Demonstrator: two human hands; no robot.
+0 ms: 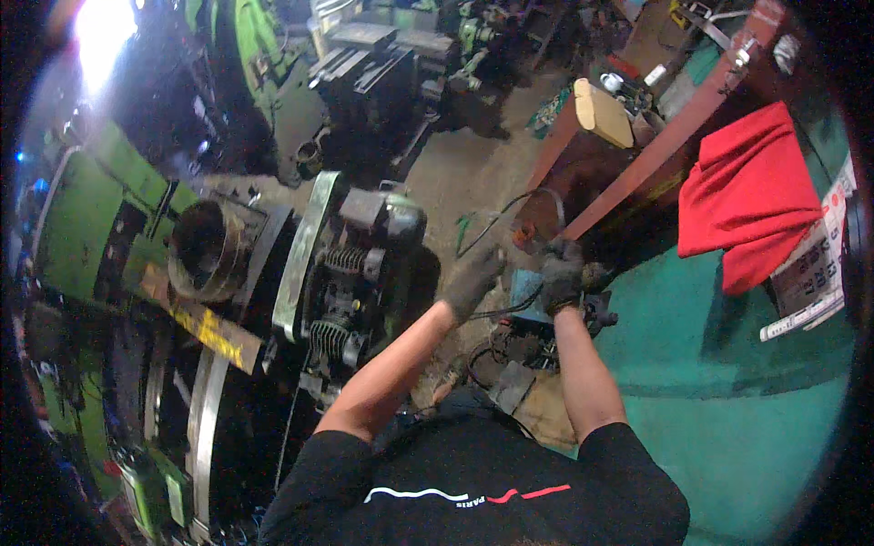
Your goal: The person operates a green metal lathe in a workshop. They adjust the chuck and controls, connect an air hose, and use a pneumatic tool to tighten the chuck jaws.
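Note:
My left hand (473, 284), in a dark work glove, is closed where a thin black cable (496, 217) meets it. Its fingertips are dim and hard to separate. The cable arches up and over to my right hand (562, 276), also gloved, whose fingers are curled round it. A lower strand runs between both hands. Just left of the right hand shows a blue boxy part (525, 286), partly covered by that hand. Below them sits a dark machine assembly (528, 346) with hoses. An orange-red piece (522, 237) lies beyond the hands.
At left stand a finned motor unit (341, 300) and a green machine (100, 209) with a round metal collar (208, 250). A red-brown beam (669, 150) crosses at right, beside a red cloth (751, 196) and a green surface (719, 409). A yellowish block (603, 114) rests farther off.

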